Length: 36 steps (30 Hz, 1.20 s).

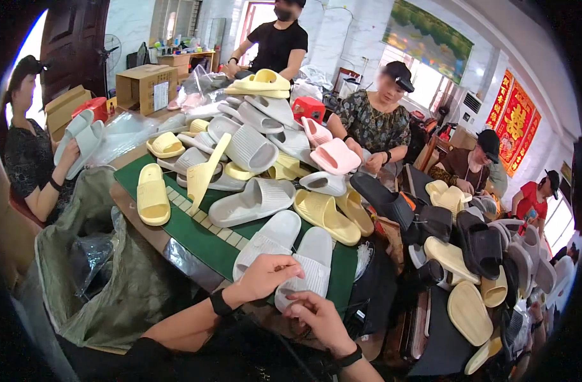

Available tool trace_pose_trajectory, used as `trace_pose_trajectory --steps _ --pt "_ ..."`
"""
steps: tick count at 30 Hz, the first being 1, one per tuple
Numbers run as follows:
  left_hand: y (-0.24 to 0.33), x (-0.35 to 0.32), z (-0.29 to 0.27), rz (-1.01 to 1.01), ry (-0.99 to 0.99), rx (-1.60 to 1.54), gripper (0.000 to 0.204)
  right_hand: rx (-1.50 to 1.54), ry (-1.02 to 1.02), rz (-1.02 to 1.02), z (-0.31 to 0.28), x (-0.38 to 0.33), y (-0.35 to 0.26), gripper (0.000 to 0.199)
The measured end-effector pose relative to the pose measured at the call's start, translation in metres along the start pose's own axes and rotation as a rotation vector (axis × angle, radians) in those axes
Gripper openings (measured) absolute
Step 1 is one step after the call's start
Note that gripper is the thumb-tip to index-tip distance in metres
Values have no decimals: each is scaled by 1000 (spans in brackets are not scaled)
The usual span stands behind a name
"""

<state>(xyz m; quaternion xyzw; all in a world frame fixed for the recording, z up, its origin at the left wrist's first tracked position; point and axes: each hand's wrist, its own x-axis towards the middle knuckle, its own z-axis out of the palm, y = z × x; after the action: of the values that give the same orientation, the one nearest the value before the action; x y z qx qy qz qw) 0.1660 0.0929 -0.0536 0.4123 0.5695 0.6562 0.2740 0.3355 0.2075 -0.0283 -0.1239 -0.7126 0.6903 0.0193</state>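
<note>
A pair of light grey slippers lies side by side at the table's near edge: the left grey slipper (267, 239) and the right grey slipper (315, 260). My left hand (265, 278) is over the left one's heel end, its fingers curled together; anything pinched in them is hidden or too small to name. Just below the right slipper's near end is my right hand (319, 321), with bent fingers apart and no object visible between them. Beyond the pair lie another grey slipper (256, 202) and a yellow slipper (327, 216).
Slippers (249, 149) in grey, yellow and pink are heaped on the green-topped table (192, 239). A large green sack (128, 299) stands open at left. More slippers (469, 312) crowd the right. Several people sit or stand around, one holding grey slippers (79, 141).
</note>
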Motion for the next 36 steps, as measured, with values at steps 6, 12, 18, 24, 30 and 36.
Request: trace_pose_trajectory --steps 6,12,18,24,30,36 --pt "0 7 14 150 -69 24 16 106 82 0 -8 11 15 16" --pt "-10 38 -18 423 66 418 14 -18 510 -206 -42 15 -16 12" --pt "-31 51 -24 357 -52 993 34 -111 842 -493 -78 20 -57 19" --pt "-39 55 -19 450 -80 1173 42 -3 835 -584 -102 23 -77 21" --pt "-43 58 -16 532 -54 1091 42 -78 826 -549 -95 12 -55 20" --pt "-26 47 -14 546 1 1124 41 -224 821 -406 -90 -7 -33 18"
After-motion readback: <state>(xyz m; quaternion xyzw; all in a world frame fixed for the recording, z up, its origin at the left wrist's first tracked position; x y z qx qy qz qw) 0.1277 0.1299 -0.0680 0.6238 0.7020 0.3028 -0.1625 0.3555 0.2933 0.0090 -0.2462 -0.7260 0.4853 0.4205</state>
